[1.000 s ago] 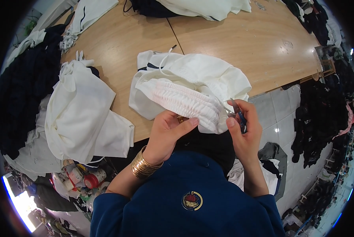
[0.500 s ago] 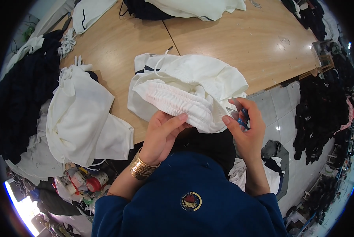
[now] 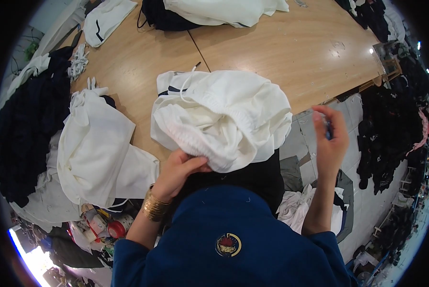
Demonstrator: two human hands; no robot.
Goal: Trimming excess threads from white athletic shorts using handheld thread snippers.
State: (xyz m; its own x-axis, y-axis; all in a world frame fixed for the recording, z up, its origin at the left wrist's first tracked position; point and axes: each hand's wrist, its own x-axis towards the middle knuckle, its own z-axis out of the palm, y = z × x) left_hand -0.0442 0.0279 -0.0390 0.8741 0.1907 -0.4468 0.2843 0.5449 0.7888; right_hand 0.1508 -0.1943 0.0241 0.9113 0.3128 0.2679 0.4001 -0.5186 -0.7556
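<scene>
A white garment (image 3: pixel 257 103) with a gathered elastic waistband and a dark-tipped drawstring lies bunched at the table's near edge, its waist opening toward me. My left hand (image 3: pixel 183 167) pinches the near edge of that waistband between thumb and fingers. Off to the right of the garment, apart from it, my right hand (image 3: pixel 331 131) is raised over the floor. Curled in it are small blue-handled thread snips (image 3: pixel 328 129), mostly hidden by the fingers; their blades do not show clearly.
More white garments (image 3: pixel 97 143) are piled at the left table edge, with dark clothing (image 3: pixel 30 122) beyond. White and navy pieces (image 3: pixel 214 12) lie across the wooden table (image 3: pixel 281 52). Black clothes (image 3: pixel 386 138) stand right of the tiled floor; white cloth (image 3: pixel 298 205) sits low beside me.
My right hand has moved away from the waistband to the right with the snips. My left hand has shifted left and down, and the waist opening now gapes wider.
</scene>
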